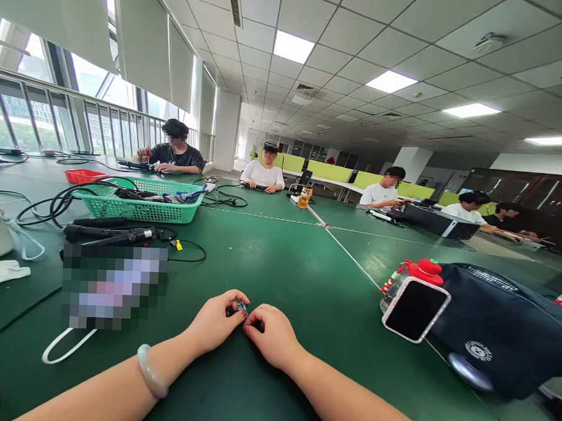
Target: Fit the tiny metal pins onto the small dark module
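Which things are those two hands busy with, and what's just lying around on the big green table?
Busy with, it seems:
- small blue piece, held in the left hand's fingers
- right hand, fingertips close by it

Seem to be just lying about:
- green basket
- red tray
- phone
- red-lidded bottle
- dark bag

Free tabletop (265, 253) stretches ahead, while the green basket (143, 212) blocks the left, the dark bag (509, 326) the right.
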The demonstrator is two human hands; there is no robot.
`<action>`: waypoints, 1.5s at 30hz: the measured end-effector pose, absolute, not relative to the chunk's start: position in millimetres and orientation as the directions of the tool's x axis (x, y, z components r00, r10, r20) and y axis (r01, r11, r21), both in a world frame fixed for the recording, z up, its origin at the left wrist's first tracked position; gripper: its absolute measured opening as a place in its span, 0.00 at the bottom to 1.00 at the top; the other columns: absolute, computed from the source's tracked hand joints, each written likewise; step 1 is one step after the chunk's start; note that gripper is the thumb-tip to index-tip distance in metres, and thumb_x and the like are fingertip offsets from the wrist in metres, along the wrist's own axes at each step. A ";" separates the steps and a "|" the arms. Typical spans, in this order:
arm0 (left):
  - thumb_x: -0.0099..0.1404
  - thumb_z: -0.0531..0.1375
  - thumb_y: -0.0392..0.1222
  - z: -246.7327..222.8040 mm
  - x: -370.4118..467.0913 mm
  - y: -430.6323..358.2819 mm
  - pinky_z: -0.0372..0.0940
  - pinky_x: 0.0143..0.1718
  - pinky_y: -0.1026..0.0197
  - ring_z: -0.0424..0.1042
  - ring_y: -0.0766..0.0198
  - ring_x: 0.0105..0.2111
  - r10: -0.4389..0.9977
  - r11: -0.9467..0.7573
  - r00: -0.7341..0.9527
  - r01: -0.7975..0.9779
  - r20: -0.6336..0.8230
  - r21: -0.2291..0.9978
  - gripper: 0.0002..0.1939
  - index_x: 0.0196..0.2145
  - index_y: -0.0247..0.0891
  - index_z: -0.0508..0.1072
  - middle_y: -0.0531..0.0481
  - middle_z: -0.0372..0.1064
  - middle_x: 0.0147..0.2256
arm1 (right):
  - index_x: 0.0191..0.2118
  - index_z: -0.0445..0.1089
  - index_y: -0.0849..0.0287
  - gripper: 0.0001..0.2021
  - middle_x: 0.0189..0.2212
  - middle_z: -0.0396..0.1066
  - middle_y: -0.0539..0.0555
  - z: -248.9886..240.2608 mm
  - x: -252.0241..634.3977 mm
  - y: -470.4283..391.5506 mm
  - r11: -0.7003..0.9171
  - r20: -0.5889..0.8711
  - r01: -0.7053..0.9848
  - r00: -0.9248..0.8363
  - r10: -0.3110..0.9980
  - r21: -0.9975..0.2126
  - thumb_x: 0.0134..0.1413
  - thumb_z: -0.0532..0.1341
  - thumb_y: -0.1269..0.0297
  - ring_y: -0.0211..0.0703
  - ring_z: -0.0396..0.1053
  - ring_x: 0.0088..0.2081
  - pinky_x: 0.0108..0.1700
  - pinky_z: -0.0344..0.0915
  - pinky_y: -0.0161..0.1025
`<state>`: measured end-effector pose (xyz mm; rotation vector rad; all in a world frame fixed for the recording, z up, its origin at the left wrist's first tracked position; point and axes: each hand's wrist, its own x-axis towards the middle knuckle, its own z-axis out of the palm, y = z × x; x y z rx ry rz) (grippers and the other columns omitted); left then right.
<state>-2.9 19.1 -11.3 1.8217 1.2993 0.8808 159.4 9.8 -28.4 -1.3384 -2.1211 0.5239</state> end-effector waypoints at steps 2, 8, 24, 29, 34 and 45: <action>0.54 0.54 0.43 -10.1 -4.7 18.8 0.58 0.30 0.65 0.62 0.66 0.25 0.958 -0.226 0.261 0.442 0.117 0.868 0.10 0.35 0.39 0.67 0.57 0.61 0.22 | 0.26 0.69 0.57 0.03 0.26 0.66 0.48 -27.4 161.4 10.3 0.424 0.254 0.646 -0.343 0.904 -0.635 0.46 0.60 0.70 0.36 0.62 0.31 0.33 0.56 0.32; 0.53 0.55 0.44 -9.6 -7.9 18.8 0.57 0.28 0.65 0.61 0.67 0.24 0.955 -0.223 0.280 0.457 0.099 0.861 0.09 0.33 0.39 0.66 0.58 0.62 0.21 | 0.25 0.69 0.59 0.04 0.26 0.68 0.48 -27.3 170.4 14.7 0.347 0.179 0.514 -0.348 0.920 -0.785 0.46 0.59 0.71 0.35 0.63 0.28 0.31 0.58 0.31; 0.55 0.54 0.49 -4.9 -7.9 15.1 0.57 0.29 0.65 0.63 0.66 0.27 0.941 -0.283 0.321 0.577 0.106 0.766 0.14 0.37 0.42 0.71 0.55 0.66 0.25 | 0.28 0.66 0.62 0.11 0.24 0.69 0.51 -21.4 172.2 18.5 0.152 0.121 0.090 -0.287 0.950 -0.984 0.45 0.60 0.57 0.34 0.61 0.23 0.28 0.59 0.34; 0.53 0.58 0.46 -0.5 -5.9 11.7 0.60 0.35 0.64 0.67 0.65 0.31 0.921 -0.309 0.374 0.531 0.109 0.789 0.11 0.35 0.41 0.70 0.54 0.69 0.29 | 0.26 0.67 0.60 0.10 0.21 0.63 0.48 -21.6 171.6 16.3 0.256 0.216 0.194 -0.203 0.955 -0.947 0.46 0.60 0.58 0.34 0.57 0.22 0.26 0.55 0.33; 0.52 0.60 0.44 -0.1 -3.6 9.7 0.61 0.38 0.63 0.68 0.65 0.33 0.887 -0.306 0.451 0.420 0.096 0.854 0.10 0.33 0.39 0.68 0.54 0.71 0.29 | 0.25 0.68 0.59 0.09 0.26 0.62 0.49 -17.6 168.1 9.4 0.412 0.360 0.262 -0.224 0.906 -0.873 0.48 0.60 0.60 0.34 0.56 0.25 0.27 0.55 0.32; 0.53 0.60 0.44 -3.1 -3.2 11.3 0.62 0.37 0.63 0.68 0.65 0.32 0.871 -0.268 0.482 0.310 0.092 0.912 0.11 0.33 0.37 0.68 0.52 0.71 0.30 | 0.28 0.70 0.58 0.07 0.28 0.61 0.49 -20.0 167.7 6.8 0.432 0.347 0.341 -0.282 0.894 -0.835 0.49 0.60 0.61 0.32 0.55 0.24 0.26 0.54 0.32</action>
